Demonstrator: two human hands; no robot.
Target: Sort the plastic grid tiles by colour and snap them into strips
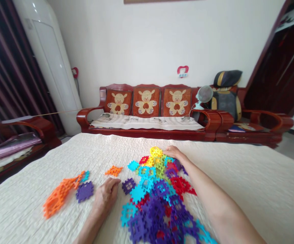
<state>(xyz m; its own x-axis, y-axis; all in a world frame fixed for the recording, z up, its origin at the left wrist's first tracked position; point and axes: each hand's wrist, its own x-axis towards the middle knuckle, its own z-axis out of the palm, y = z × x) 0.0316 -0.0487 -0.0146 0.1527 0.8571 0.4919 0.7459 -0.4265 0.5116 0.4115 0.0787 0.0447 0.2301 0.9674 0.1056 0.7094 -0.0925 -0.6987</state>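
My left hand (108,191) rests on the white cloth with its fingers curled, between a purple tile (85,191) and a purple window tile (128,186); what it may hold is hidden. At the far end of a pile of purple, blue, red and green tiles (154,210), my right hand (172,152) reaches beside the yellow pieces (156,151). Its fingertips are partly hidden, so its grip is unclear. An orange tile (113,170) lies just beyond my left hand. Farther left sits a cluster of joined orange tiles (60,195) with a small blue piece (85,176) near it.
A quilted white cloth (238,162) covers the table. Beyond its far edge stands a red wooden sofa (147,133) with bear cushions (147,101). A small fan (205,94) stands at the sofa's right end. Another wooden chair (42,128) is at the left.
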